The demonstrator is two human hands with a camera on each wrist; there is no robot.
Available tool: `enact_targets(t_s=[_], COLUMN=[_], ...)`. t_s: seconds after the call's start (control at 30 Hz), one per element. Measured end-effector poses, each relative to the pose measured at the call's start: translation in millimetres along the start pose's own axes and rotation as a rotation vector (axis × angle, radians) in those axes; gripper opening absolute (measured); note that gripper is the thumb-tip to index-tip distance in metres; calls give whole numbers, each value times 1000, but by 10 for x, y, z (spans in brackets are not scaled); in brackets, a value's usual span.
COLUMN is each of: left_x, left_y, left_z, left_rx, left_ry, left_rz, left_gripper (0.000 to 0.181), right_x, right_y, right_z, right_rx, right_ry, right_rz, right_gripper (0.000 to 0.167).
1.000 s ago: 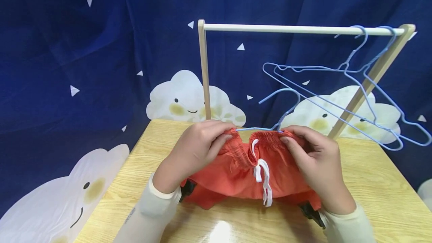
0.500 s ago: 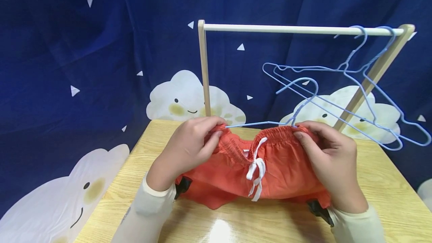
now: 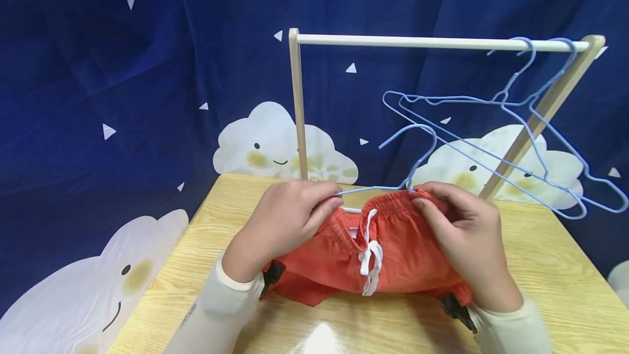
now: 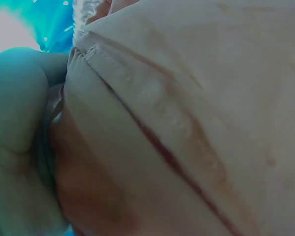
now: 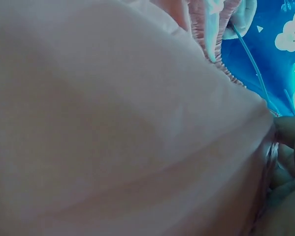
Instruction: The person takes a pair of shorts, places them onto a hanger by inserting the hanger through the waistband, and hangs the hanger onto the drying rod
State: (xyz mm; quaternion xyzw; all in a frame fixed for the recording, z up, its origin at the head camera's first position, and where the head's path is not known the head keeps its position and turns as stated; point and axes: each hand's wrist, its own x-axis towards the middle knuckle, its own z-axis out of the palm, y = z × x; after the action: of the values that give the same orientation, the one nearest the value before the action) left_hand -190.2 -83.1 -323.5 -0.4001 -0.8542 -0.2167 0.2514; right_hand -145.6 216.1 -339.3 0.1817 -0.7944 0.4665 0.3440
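Orange-red shorts (image 3: 408,255) with a gathered waistband and a white tied drawstring (image 3: 372,266) hang between my hands, low over the table. A blue wire hanger (image 3: 410,176) sits partly inside the waistband, its hook pointing up and left. With thumb and fingers, my left hand (image 3: 282,228) pinches the left end of the waistband, where the hanger's arm meets the fingertips. My right hand (image 3: 467,239) pinches the waistband on the right, beside the hanger's neck. Cloth hides the hanger's right arm. Both wrist views are mostly filled by the shorts' fabric (image 4: 186,98).
A rack with a white rail (image 3: 393,41) and wooden posts stands at the back of the wooden table (image 3: 196,266). Two more blue hangers (image 3: 511,92) hang at the rail's right end. Behind is a dark blue curtain (image 3: 123,42) with clouds and triangles.
Hands, shorts and hanger shifted right and slightly up half a second ago, then came back left and down. More of the hanger's left arm now shows at the left fingertips.
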Motion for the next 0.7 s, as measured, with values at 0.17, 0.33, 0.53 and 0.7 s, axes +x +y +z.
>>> enact_targets(t_s=[0.17,0.33,0.53,0.7], left_x=[12,10,9,-6], left_y=[9,13,7,-16], left_z=[26,33,12,-26], left_rx=[44,63,55,56], left_ry=[58,133,231,299], left_rz=[24,36,28,8], left_gripper=[32,28,22,26], right_x=[-4,8,20,37], right_y=[-14,-15,-11,10], right_z=[23,16,-54,-96], right_rx=[22,47,2,-4], right_ry=[-6,-4,-2,-2], right_rz=[-1,-14,17,22], right_gripper=[29,31,32,32])
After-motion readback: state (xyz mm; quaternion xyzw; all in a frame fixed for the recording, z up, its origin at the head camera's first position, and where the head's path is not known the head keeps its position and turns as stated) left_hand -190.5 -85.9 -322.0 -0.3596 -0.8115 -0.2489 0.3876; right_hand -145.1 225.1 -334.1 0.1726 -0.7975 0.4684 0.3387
